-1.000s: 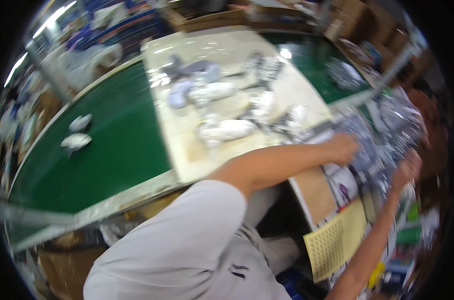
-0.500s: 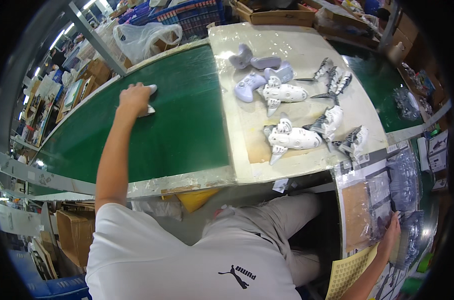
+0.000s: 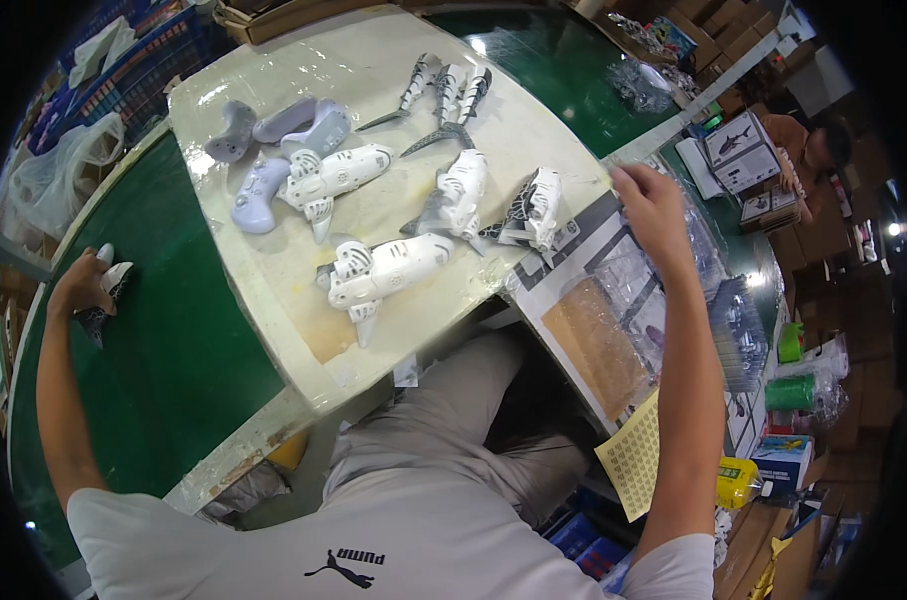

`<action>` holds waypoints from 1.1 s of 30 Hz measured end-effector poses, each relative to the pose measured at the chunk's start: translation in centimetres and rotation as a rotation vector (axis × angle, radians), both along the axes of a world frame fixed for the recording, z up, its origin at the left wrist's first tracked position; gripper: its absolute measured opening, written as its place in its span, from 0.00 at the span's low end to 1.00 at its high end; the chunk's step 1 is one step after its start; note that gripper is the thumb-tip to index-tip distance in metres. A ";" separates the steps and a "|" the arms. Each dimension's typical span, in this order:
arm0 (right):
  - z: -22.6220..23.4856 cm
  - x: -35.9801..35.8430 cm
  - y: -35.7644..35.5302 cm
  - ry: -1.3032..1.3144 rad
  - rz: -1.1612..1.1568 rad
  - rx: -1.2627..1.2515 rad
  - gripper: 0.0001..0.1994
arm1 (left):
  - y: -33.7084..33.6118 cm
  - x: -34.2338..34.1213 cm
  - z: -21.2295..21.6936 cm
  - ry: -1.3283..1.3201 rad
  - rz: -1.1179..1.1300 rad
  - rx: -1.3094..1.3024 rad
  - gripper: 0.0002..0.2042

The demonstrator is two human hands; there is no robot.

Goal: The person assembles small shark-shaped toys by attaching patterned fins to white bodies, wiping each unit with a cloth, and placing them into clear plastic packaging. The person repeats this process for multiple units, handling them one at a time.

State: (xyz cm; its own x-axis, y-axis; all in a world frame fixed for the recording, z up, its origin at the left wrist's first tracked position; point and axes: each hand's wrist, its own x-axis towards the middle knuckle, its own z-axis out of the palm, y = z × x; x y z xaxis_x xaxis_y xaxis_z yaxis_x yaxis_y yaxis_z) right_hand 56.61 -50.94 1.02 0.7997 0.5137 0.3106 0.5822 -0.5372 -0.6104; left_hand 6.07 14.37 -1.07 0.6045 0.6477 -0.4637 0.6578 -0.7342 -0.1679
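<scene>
My left hand [image 3: 80, 284] is closed around a white and black toy shark part [image 3: 117, 277] over the green surface at the left. My right hand [image 3: 656, 212] hovers by the right corner of the cream board, fingers curled; what they hold, if anything, is hidden. Between my hands lie white toy shark bodies with fins, one nearer me [image 3: 394, 272] and one farther [image 3: 342, 177]. Two more white pieces with dark markings [image 3: 460, 195] [image 3: 544, 205] lie to their right. Segmented grey tail pieces [image 3: 461, 98] rest behind them. Several pale lilac game controllers [image 3: 261, 190] are grouped at the board's left.
Clear plastic packaging [image 3: 624, 290] and a brown card [image 3: 596, 345] lie on the right-hand table. A yellow sticker sheet [image 3: 632, 460] hangs near my right forearm. A yellow bottle [image 3: 738, 482] stands farther right. Another person [image 3: 806, 150] sits beyond, near printed boxes [image 3: 742, 150].
The view has turned right, shifting the board leftward. My right hand has left the plastic packaging and moved to the board's right corner. The part under my left hand now shows more.
</scene>
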 end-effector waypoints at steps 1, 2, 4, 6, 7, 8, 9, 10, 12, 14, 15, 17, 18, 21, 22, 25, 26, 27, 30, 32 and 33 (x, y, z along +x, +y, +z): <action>-0.4 0.6 1.5 0.039 0.014 0.022 0.16 | -1.1 0.9 0.3 -0.058 0.072 -0.064 0.35; -0.7 1.3 2.9 0.052 0.024 -0.012 0.16 | -2.5 1.8 1.0 -0.118 0.133 -0.147 0.33; -1.6 2.9 5.3 0.085 0.024 -0.101 0.16 | -6.3 3.7 2.7 -0.294 0.118 -0.222 0.31; -2.7 4.5 7.7 0.067 0.072 -0.140 0.16 | -11.5 5.2 4.4 -0.506 -0.066 -0.194 0.29; -3.3 5.4 9.0 0.051 0.124 -0.142 0.16 | -14.0 6.2 5.3 -0.491 -0.093 -0.285 0.30; -3.9 6.3 10.6 -0.008 0.120 -0.202 0.17 | -16.4 7.4 6.1 -0.510 -0.218 -0.348 0.31; -4.5 7.1 12.1 0.009 0.129 -0.211 0.18 | -18.9 8.5 6.3 -0.544 -0.232 -0.410 0.31; -5.2 7.9 13.7 0.013 0.144 -0.198 0.20 | -21.2 9.6 6.2 -0.620 -0.369 -0.422 0.31; -6.5 9.0 17.2 -0.034 0.097 -0.200 0.24 | -24.6 12.1 5.6 -0.559 -0.436 -0.323 0.32; -6.8 10.2 20.3 0.011 0.043 -0.235 0.26 | -26.5 14.7 4.4 -0.581 -0.356 -0.341 0.32; -6.6 10.9 21.7 0.078 0.016 -0.270 0.28 | -27.1 15.8 3.7 -0.631 -0.296 -0.359 0.31; -6.1 11.8 23.8 0.248 -0.031 -0.334 0.30 | -28.0 17.3 2.6 -0.690 -0.309 -0.259 0.32; -6.0 12.1 24.6 0.272 -0.020 -0.370 0.30 | -28.2 17.9 2.3 -0.652 -0.300 -0.237 0.32; -5.8 13.1 25.6 0.321 -0.010 -0.417 0.31 | -28.6 18.5 2.8 -0.736 -0.262 -0.244 0.28; -6.1 13.4 25.6 0.284 -0.026 -0.399 0.31 | -28.6 18.9 3.3 -0.735 -0.274 -0.231 0.27; -7.1 14.3 25.0 0.281 -0.039 -0.314 0.30 | -28.0 21.2 5.7 -0.854 -0.426 -0.302 0.21; -7.2 14.6 24.6 0.391 -0.034 -0.166 0.28 | -27.6 22.7 6.6 -0.879 -0.449 -0.326 0.20; -7.0 14.9 24.0 0.497 -0.027 -0.018 0.27 | -27.4 24.6 7.1 -0.936 -0.584 -0.276 0.18; -4.1 15.0 21.4 0.628 -0.004 0.486 0.21 | -26.7 32.5 7.8 -0.804 -0.662 -0.396 0.17; -0.4 14.2 17.8 0.459 0.140 0.733 0.20 | -27.7 37.9 7.4 -0.723 -0.733 -0.496 0.17; 1.8 13.5 15.5 0.443 0.117 0.834 0.19 | -28.8 40.2 7.1 -0.689 -0.766 -0.531 0.17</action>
State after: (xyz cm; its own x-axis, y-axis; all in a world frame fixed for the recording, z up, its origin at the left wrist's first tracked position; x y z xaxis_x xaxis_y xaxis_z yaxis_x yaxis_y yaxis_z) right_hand 70.10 -35.40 2.82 0.8903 0.3479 0.2940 0.2280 0.2184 -0.9489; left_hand 46.24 -14.45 6.05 0.9845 -0.1749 0.0128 -0.1576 -0.8507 0.5015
